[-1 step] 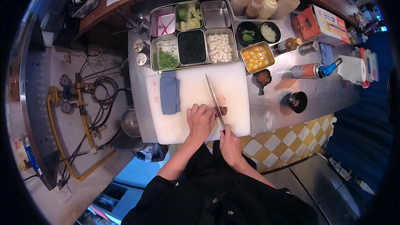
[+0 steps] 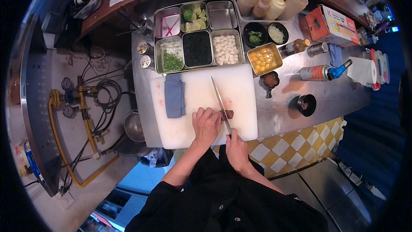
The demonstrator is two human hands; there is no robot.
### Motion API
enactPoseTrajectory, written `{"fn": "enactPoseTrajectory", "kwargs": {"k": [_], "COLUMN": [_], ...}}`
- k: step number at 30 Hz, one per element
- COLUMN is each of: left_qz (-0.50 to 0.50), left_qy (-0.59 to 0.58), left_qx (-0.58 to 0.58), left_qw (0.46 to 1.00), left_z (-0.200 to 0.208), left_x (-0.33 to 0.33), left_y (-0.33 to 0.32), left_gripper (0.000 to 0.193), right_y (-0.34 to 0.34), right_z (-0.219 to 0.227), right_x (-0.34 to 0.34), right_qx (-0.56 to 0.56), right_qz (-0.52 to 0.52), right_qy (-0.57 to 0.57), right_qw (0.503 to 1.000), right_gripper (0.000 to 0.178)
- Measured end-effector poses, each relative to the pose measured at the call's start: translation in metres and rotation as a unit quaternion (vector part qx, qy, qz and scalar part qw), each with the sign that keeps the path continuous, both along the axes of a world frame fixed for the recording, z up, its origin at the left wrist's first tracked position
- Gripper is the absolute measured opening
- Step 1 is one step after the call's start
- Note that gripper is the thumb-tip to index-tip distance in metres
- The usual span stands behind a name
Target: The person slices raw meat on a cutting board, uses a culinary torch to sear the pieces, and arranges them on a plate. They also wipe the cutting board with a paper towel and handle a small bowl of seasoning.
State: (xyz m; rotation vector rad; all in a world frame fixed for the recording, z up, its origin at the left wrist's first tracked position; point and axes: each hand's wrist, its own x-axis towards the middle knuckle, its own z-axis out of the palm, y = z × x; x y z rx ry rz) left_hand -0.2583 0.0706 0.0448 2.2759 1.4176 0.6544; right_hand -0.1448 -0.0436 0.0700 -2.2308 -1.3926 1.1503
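right grip holds knife over meat

Head-worn fisheye, looking steeply down, cutting board close below

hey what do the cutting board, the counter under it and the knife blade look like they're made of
Cutting board: likely plastic, matte white, faintly stained pink at the left edge. Counter: probably stainless steel, grey with a dull brushed sheen and soft reflections. Knife blade: polished metal, thin and bright; the right hand covers its handle, so that material is hidden.
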Motion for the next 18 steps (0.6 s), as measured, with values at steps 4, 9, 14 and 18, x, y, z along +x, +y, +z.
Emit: {"fn": "enactPoseTrajectory", "kwargs": {"k": [4, 9, 14, 18], "left_qz": [0.009, 0.009, -0.003, 0.002], "left_qy": [0.01, 0.005, -0.009, -0.013], "left_qx": [0.004, -0.003, 0.001, 0.0], "left_qw": [1.0, 1.0, 1.0, 1.0], "left_z": [-0.003, -0.001, -0.004, -0.002], "left_x": [0.0, 0.0, -0.002, -0.002], "left_y": [-0.005, -0.004, -0.002, -0.001], "left_gripper": [0.011, 0.011, 0.012, 0.012], "right_y": [-0.024, -0.063, -0.022, -0.002], "right_z": [0.009, 0.008, -0.007, -0.011], "right_x": [0.004, 0.011, 0.008, 0.011], "right_qx": [-0.016, -0.028, -0.016, 0.033], "right_qz": [0.009, 0.017, 0.04, 0.038], "right_qy": [-0.014, -0.016, -0.024, -0.01], "right_qw": [1.0, 0.999, 0.999, 0.999], "right_gripper": [0.022, 0.022, 0.02, 0.022]}}
